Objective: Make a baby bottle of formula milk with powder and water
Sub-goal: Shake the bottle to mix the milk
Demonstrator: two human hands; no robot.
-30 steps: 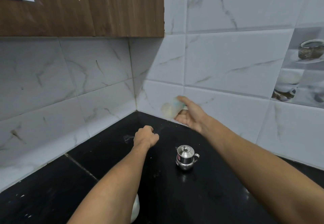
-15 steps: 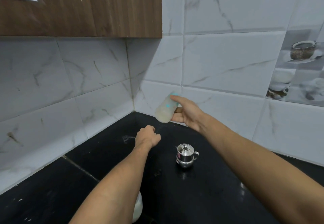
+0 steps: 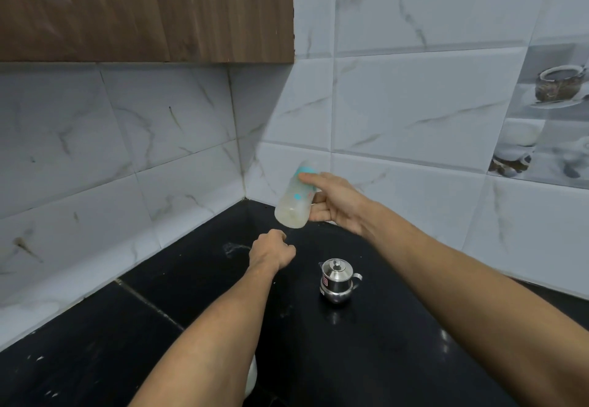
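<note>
Grips the baby bottle (image 3: pixel 294 204) in the right hand (image 3: pixel 338 206), forefinger laid over the teal collar and the other fingers wrapped behind the body, off the counter and tilted, with the collar end up and away and the base down toward the left hand (image 3: pixel 274 252). Shows a pale, cloudy liquid pooled in the low end of the bottle, well short of full. Curls the left hand into a closed fist just under and slightly left of the bottle's base, not touching it, with nothing seen inside. Leaves a small lidded steel jug (image 3: pixel 338 280) upright on the black counter (image 3: pixel 382 359), right of the left fist and beneath the right forearm, apart from both hands. Hides most of a white object (image 3: pixel 251 378) under the left forearm; cannot tell what. Judged from the milky fill and the closed top: powder and water probably already in, the bottle capped, the mixing step in hand, to go by the blur on the bottle. Probably left to do: finish the mixing, look for clumps, set the bottle down upright. Cannot tell from the blurred top whether it ends in a teat or a cover.
</note>
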